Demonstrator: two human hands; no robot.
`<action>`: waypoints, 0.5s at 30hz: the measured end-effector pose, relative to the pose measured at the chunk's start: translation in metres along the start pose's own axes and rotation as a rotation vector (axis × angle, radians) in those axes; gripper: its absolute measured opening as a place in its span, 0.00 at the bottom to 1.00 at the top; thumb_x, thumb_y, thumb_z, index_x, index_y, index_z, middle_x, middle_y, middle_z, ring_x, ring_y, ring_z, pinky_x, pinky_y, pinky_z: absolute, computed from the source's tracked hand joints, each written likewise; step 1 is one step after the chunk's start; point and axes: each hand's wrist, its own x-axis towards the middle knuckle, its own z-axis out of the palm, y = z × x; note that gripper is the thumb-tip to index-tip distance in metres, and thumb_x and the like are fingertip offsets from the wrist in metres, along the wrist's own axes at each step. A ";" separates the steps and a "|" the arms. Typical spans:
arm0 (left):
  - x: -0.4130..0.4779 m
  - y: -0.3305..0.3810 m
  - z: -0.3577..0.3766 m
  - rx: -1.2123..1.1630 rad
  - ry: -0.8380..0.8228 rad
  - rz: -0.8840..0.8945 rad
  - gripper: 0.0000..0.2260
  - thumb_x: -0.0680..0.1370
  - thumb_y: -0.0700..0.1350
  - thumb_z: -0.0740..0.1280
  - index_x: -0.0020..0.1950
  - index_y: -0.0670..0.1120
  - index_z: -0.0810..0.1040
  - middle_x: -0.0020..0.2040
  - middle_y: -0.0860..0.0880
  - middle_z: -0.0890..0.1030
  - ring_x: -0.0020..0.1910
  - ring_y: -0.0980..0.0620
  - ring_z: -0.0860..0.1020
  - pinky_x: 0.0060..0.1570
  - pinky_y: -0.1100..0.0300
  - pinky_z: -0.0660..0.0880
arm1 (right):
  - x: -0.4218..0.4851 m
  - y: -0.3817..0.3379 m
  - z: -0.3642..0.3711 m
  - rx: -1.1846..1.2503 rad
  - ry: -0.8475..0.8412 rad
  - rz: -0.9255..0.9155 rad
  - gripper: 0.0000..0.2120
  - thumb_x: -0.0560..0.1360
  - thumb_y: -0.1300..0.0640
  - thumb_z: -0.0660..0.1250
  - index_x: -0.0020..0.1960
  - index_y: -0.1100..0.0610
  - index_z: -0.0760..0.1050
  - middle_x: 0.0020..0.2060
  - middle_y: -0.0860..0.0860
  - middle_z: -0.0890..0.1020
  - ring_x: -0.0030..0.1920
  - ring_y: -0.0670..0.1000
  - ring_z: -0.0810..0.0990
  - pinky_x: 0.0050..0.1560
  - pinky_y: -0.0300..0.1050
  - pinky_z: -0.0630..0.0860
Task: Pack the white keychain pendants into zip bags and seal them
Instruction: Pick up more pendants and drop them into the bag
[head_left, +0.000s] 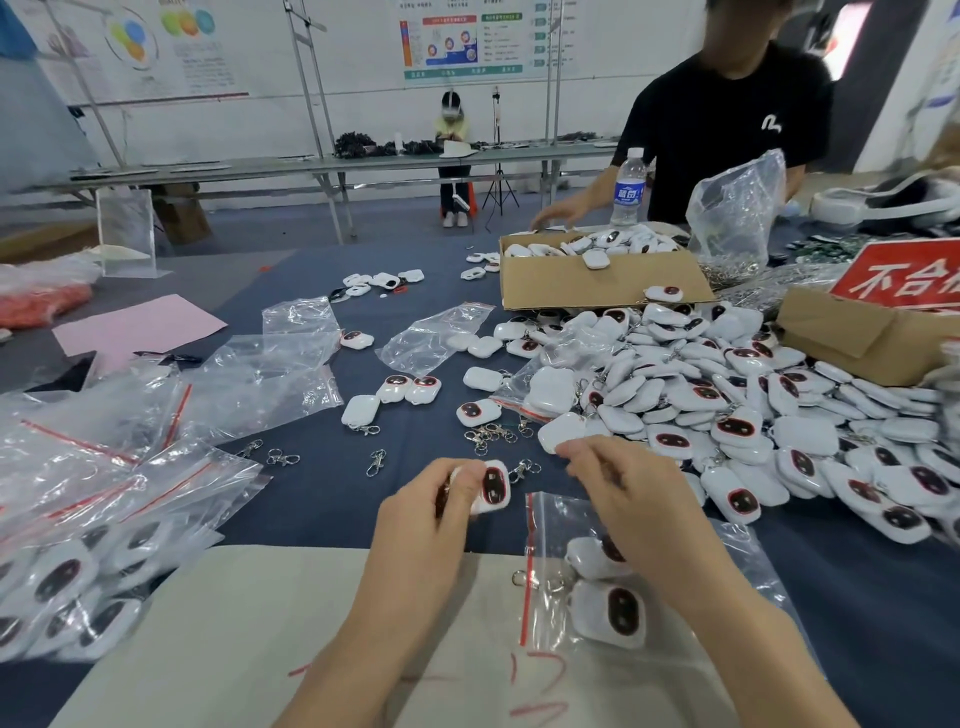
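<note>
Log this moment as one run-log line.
step: loading | left hand: grips white plastic pendant | right hand: over clear red-striped zip bag, grip unclear | bag: two pendants inside

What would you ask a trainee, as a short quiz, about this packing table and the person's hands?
1. True or false: the left hand holds a white pendant.
2. How many bagged pendants show inside the zip bag below the right hand? A) none B) two C) six
3. Fill in: the water bottle stands just beyond the cardboard ____.

Key: 1 true; 2 B; 3 box.
</note>
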 end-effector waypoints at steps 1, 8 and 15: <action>0.001 0.001 -0.002 0.036 -0.016 -0.017 0.07 0.82 0.55 0.64 0.47 0.59 0.80 0.41 0.66 0.82 0.41 0.65 0.79 0.40 0.73 0.70 | 0.000 0.003 -0.002 -0.080 -0.077 -0.003 0.16 0.82 0.47 0.59 0.46 0.55 0.80 0.37 0.52 0.81 0.38 0.50 0.78 0.45 0.51 0.76; -0.013 0.009 0.004 0.203 -0.220 0.022 0.08 0.83 0.57 0.60 0.50 0.60 0.78 0.41 0.62 0.83 0.42 0.61 0.80 0.41 0.65 0.73 | 0.003 0.006 -0.002 -0.252 -0.326 0.035 0.11 0.83 0.45 0.59 0.54 0.44 0.79 0.47 0.44 0.80 0.52 0.48 0.76 0.56 0.47 0.73; -0.019 0.022 0.010 -0.100 -0.300 -0.100 0.10 0.84 0.49 0.63 0.64 0.57 0.74 0.41 0.58 0.82 0.40 0.61 0.78 0.48 0.63 0.74 | 0.001 0.004 0.003 -0.079 -0.266 0.020 0.13 0.82 0.46 0.62 0.42 0.47 0.79 0.35 0.40 0.81 0.38 0.40 0.77 0.43 0.40 0.72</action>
